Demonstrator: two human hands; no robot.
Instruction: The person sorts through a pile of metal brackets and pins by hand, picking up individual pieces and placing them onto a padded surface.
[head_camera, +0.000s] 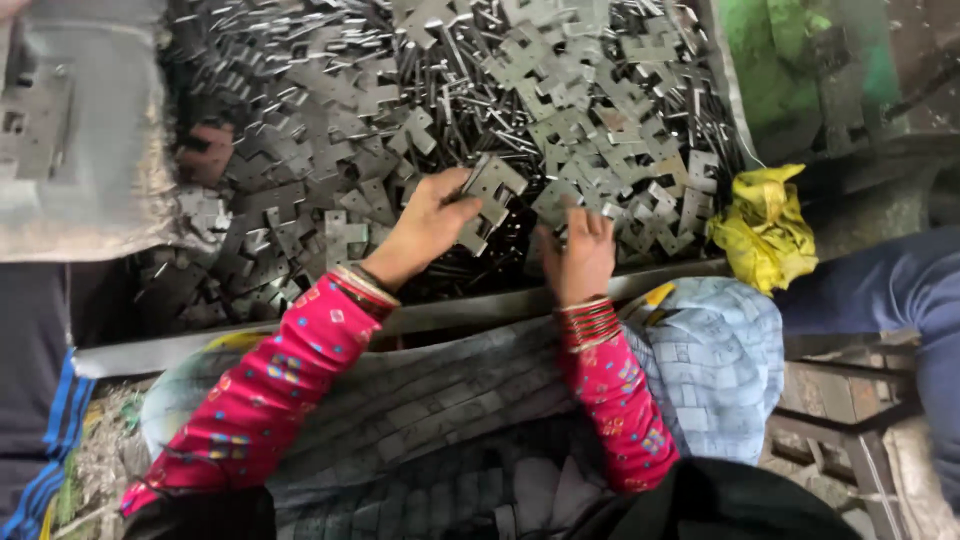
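Gripping a small stack of plates (488, 205) at centre frame, the left hand (432, 222) is pinching them between thumb and fingers, while the right hand (583, 250) is pressing curled fingers into the pile (560, 110); whether it is holding anything, I cannot tell. The plates are flat, grey, notched metal stampings. Their sharp edges could be cutting bare skin, and the stack could be slipping apart.
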